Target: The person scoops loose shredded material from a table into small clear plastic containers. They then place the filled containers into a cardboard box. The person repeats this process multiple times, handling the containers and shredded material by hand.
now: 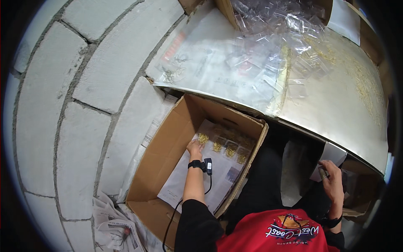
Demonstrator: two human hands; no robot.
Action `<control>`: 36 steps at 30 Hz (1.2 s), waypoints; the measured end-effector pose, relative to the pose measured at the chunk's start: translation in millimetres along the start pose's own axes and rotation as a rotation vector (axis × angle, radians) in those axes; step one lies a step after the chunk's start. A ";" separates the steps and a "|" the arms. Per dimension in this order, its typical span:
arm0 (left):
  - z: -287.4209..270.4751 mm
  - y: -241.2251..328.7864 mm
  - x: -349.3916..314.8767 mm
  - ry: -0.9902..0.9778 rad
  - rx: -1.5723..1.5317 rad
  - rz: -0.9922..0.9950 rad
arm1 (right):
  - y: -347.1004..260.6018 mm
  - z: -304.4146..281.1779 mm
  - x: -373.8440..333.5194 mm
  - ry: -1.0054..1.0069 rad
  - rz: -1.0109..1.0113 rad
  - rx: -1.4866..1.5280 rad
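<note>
My left hand (194,148) reaches down into a brown cardboard box (153,155). Its fingers close on the edge of a small clear plastic case (203,138) filled with thin gold-coloured pieces. Several similar cases stand in a row to the right of it, one of them a filled case (231,150), on printed paper (180,185) lining the box. Over my right thigh, my right hand (333,180) is half curled. A dull olive-grey piece shows at its thumb side; whether it is held or worn on the digit I cannot make out.
A paper-covered metal worktop (201,63) spans the far side, with a heap of clear plastic cases (289,25) and scattered gold pieces (365,92). Crumpled newspaper (113,222) lies left of the box on pale floor blocks (84,147). A black cable (171,227) trails from my left wrist.
</note>
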State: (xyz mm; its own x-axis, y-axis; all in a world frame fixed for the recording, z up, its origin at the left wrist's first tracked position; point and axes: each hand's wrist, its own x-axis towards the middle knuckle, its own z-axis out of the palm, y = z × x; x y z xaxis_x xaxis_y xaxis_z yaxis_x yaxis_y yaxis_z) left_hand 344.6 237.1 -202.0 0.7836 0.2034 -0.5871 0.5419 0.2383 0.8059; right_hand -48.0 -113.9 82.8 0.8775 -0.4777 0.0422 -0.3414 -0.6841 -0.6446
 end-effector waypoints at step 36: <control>329.8 109.9 -293.3 -0.603 1.541 1.470 | 170.2 -119.0 149.9 0.061 0.515 -0.564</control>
State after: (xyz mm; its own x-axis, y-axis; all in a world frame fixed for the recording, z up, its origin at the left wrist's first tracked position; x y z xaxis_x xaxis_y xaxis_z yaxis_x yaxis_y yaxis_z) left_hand 274.6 -109.6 84.0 0.5523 -0.8193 0.1539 -0.8335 -0.5386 0.1232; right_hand -14.7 -367.5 70.3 0.5464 -0.8309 -0.1049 -0.8368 -0.5367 -0.1078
